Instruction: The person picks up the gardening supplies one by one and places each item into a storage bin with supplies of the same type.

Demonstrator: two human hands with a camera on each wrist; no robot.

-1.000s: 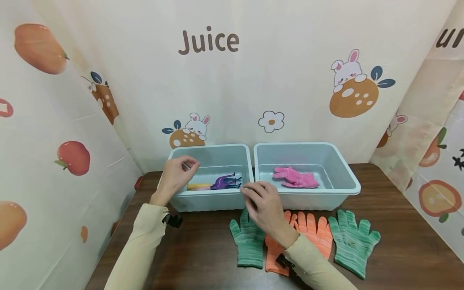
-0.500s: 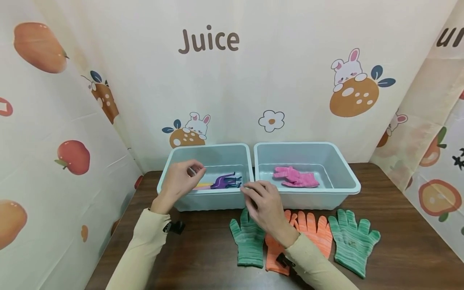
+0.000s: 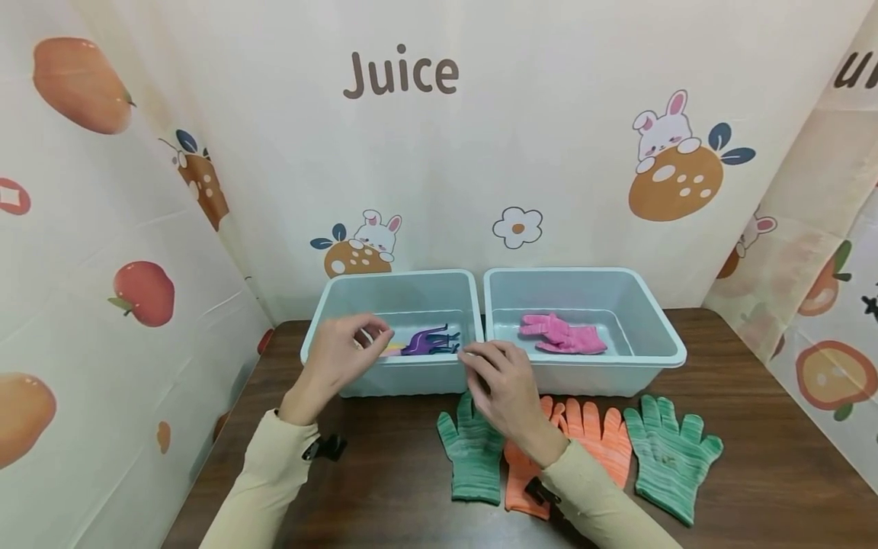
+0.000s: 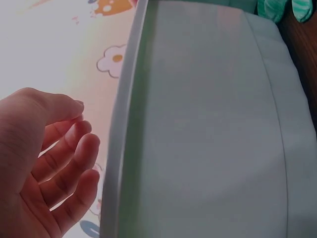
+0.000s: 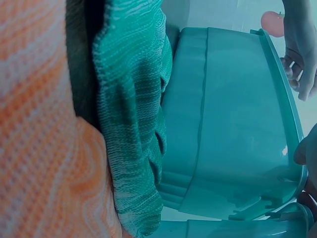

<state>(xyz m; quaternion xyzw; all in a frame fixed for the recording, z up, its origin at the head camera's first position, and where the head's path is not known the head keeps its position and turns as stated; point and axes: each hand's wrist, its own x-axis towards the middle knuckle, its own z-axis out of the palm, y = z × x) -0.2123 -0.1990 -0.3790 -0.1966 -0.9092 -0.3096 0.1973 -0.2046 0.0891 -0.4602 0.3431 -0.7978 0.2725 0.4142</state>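
Purple, dark-pronged glove-like item [image 3: 420,343] lies in the left pale-blue rectangular plastic bin [image 3: 405,380], which we could jolt by dropping our empty left hand [image 3: 343,351] or shifting our right hand [image 3: 506,389], its grip unclear

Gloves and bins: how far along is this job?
Done, it seems: the pink glove is in the right bin, the purple object in the left bin. In hand: no glove; the left hand is above the left bin, the right hand by the bins' adjoining corners. Probably remaining: two green gloves and two orange gloves on the table.
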